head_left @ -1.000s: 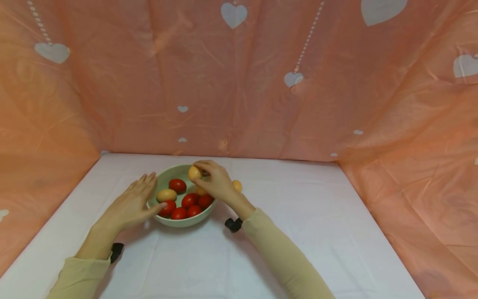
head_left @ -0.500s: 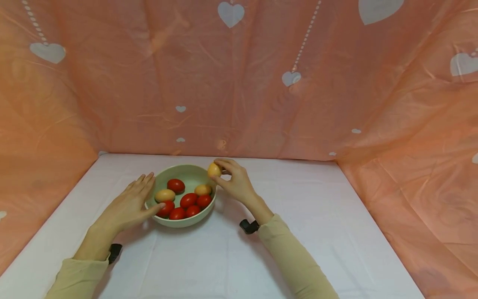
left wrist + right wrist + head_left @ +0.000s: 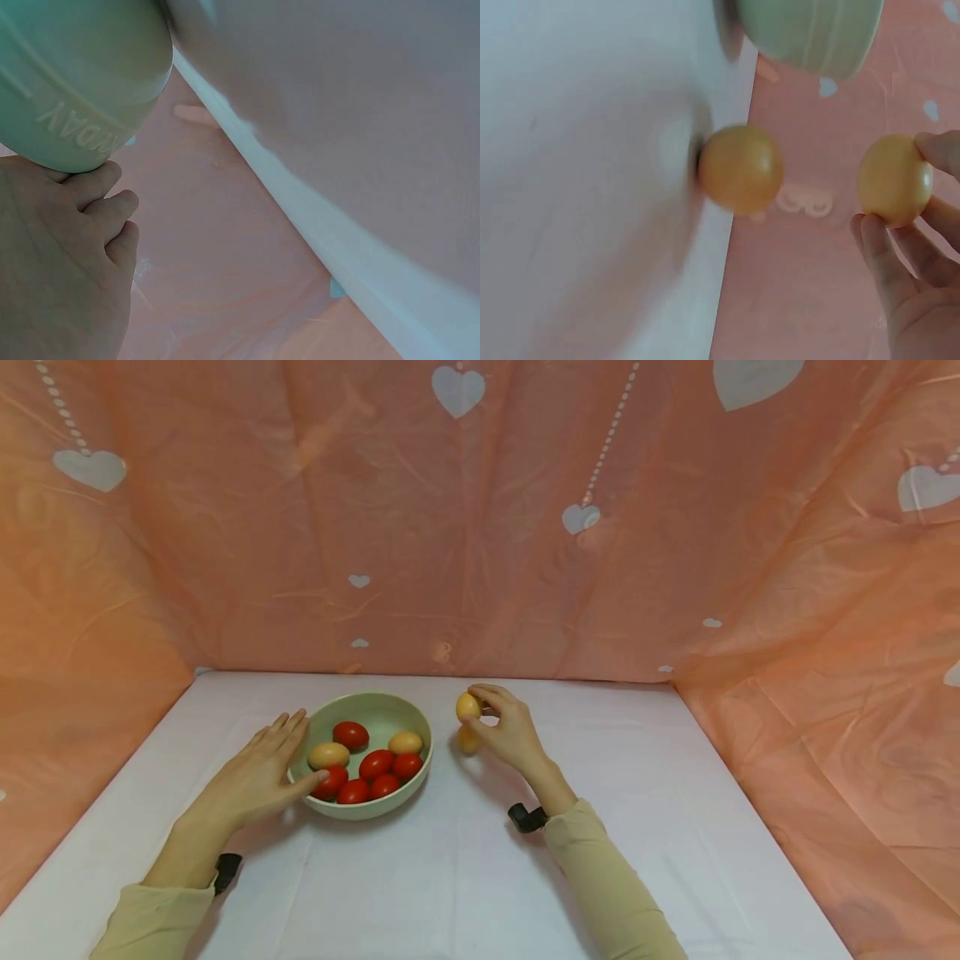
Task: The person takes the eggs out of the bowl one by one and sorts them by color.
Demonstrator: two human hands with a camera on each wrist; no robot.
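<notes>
My right hand (image 3: 513,737) pinches a yellow egg (image 3: 468,706) between thumb and fingertips, right of the pale green bowl (image 3: 363,812). In the right wrist view the held egg (image 3: 895,181) is raised off the table, apart from a second yellow egg (image 3: 741,169) on the cloth. My left hand (image 3: 251,783) rests against the bowl's left side, fingers extended and thumb over the rim. The left wrist view has its fingers touching the bowl's outer wall (image 3: 82,82). Inside the bowl lie several red eggs (image 3: 377,765) and two yellow eggs (image 3: 328,755).
A white cloth (image 3: 637,810) covers the table. Orange-pink sheeting (image 3: 510,577) with white hearts hangs behind it and on both sides. Each wrist carries a small black camera, such as the right-hand camera (image 3: 527,818).
My right hand has carried the yellow egg from above the bowl rightward, over the other yellow egg on the table. The left hand has stayed at the bowl.
</notes>
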